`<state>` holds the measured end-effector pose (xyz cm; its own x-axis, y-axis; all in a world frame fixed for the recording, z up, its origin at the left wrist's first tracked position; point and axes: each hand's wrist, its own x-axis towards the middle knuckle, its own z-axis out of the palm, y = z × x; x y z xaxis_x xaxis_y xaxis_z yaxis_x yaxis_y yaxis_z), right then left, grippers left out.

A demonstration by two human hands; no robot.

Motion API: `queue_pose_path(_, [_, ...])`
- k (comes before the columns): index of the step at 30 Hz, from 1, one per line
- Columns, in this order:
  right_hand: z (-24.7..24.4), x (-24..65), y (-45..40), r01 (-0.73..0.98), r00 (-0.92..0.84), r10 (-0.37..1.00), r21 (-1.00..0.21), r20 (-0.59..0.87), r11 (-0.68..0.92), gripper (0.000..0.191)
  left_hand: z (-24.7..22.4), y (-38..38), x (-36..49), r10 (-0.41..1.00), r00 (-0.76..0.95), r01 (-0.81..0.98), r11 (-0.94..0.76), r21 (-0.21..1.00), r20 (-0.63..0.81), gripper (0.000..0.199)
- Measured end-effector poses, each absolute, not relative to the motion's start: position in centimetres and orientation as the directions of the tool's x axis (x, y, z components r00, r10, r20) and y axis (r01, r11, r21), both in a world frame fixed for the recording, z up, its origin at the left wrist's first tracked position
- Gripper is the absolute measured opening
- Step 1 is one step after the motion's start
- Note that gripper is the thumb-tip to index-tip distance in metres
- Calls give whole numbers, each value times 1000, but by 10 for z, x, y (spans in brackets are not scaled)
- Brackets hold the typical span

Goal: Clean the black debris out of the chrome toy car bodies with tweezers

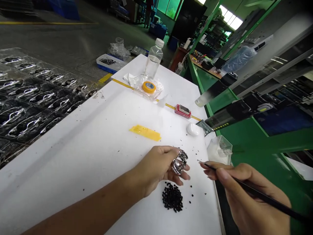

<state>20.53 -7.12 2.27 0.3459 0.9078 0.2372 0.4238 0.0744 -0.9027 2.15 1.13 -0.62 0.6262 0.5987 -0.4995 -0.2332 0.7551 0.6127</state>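
The left hand (156, 167) held a chrome-plated part (179, 162) above the white counter (73, 169), its fingers closed around it. The right hand (246, 192) gripped a slim black-handled pick (259, 190) in its fingers, the fine tip near the part but not touching it. A pile of black granules (172, 196) lay on the counter just nearer than the left hand, with loose specks around it. Farther off lay a yellow strip (145, 132).

A grey factory floor (56, 42) with a yellow painted line (49, 23) stretches away left, while green-framed shelving (254, 147) runs along the right toward bright far windows (230, 18).
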Motion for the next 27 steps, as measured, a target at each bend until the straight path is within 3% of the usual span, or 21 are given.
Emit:
queue_pose_path(6, [5, 188, -76, 407, 218, 955, -908, 200, 97, 11, -4, 10, 20, 605, 625, -180, 727, 663, -493, 28])
queue_pose_path(11, [-1, 182, -79, 397, 213, 943, -905, 254, 154, 11, -2, 10, 20, 598, 621, -146, 724, 674, -507, 29])
queue_pose_path(27, [0, 179, -77, 390, 251, 951, -918, 181, 72, 10, -6, 10, 22, 596, 637, -117, 702, 702, -489, 34])
